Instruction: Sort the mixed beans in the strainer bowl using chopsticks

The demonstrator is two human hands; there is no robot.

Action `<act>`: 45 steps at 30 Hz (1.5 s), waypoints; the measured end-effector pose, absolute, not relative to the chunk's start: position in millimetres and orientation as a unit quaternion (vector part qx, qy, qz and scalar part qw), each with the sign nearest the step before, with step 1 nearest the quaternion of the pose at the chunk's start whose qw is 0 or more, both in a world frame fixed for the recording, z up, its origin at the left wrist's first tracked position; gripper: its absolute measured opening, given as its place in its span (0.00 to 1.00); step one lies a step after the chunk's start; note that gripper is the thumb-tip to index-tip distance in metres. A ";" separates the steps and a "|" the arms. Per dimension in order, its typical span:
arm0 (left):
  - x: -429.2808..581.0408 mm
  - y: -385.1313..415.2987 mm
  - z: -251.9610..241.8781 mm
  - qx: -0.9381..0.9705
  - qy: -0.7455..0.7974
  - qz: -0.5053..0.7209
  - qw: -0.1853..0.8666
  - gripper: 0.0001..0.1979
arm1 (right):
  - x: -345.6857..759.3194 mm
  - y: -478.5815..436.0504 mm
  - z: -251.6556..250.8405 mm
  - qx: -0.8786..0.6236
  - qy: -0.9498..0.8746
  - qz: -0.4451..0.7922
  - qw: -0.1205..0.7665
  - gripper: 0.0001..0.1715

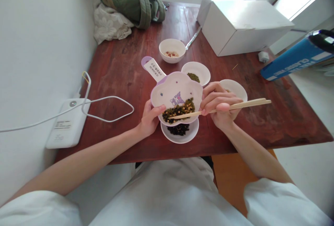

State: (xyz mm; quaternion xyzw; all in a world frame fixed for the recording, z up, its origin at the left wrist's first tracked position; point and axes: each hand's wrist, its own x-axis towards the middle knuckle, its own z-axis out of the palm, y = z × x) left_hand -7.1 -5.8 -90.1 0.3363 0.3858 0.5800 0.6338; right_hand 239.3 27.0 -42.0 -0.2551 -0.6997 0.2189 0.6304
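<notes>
Head view: left hand (149,119) gripped the rim of a flower-shaped plate (175,86) with purple trim and a cartoon print, thumb (161,108) hooked over the edge, other fingers out of sight beneath. Right hand (220,106) was clenched around wooden chopsticks (236,106), fingers curled over them. Long axis of the sticks ran almost level across the view, right to left, over the plate's right rim. Tips lay at a mix of green, yellow and black grains (180,110) on the plate's lower side, just beside the left thumb, so the left hand was nearer the tips. Could not tell if they pinched any grain. Nothing stood between tips and mix.

Plate overlapped a white dish (182,139) of black grains below it. White saucer (202,71) with green grains sat just past the plate; white dish (236,88) partly behind the right hand. White bowl (169,59) with pale pieces farther out. All on a red-brown wooden table (125,79), with a white cardboard box (247,32) at the far end.
</notes>
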 end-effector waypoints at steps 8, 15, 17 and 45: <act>-5.5 -1.6 -95.2 0.406 0.398 0.564 0.599 0.32 | 237.9 27.0 -38.0 -0.254 -0.705 0.234 0.619 0.42; -8.0 -1.7 -97.9 0.408 0.409 0.562 0.592 0.33 | 239.8 28.7 -34.3 -0.252 -0.706 0.255 0.610 0.42; -8.0 -1.8 -97.5 0.408 0.413 0.561 0.590 0.33 | 241.7 30.0 -35.4 -0.252 -0.707 0.264 0.606 0.41; -8.7 -1.8 -100.5 0.421 0.427 0.561 0.570 0.33 | 249.3 39.5 -39.6 -0.243 -0.709 0.277 0.601 0.42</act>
